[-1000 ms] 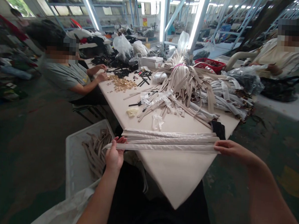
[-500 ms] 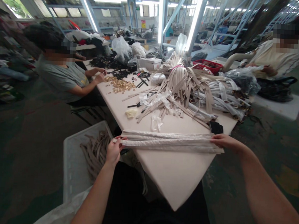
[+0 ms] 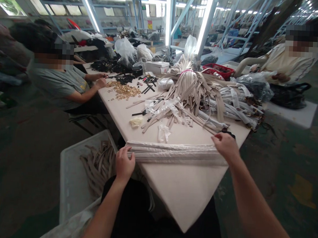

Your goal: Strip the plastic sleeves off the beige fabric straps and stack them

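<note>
A flat stack of pale wrapped strips (image 3: 173,153) lies across the near corner of the white table (image 3: 187,191). My left hand (image 3: 124,164) grips the stack's left end, fingers curled over it. At the right end my right hand (image 3: 225,145) presses down on the stack, its fingers bent over the strips. Just beyond my right hand a dark object (image 3: 229,133) is mostly hidden.
A big heap of beige straps (image 3: 192,90) fills the table's middle, with gold fittings (image 3: 123,90) and black parts (image 3: 129,78) farther back. A white bin with straps (image 3: 92,165) stands left of me. One person sits at the left side, another at the far right.
The strip held in the air has come down onto the stack on the table. Both hands moved inward and forward to the stack's ends, covering the dark object.
</note>
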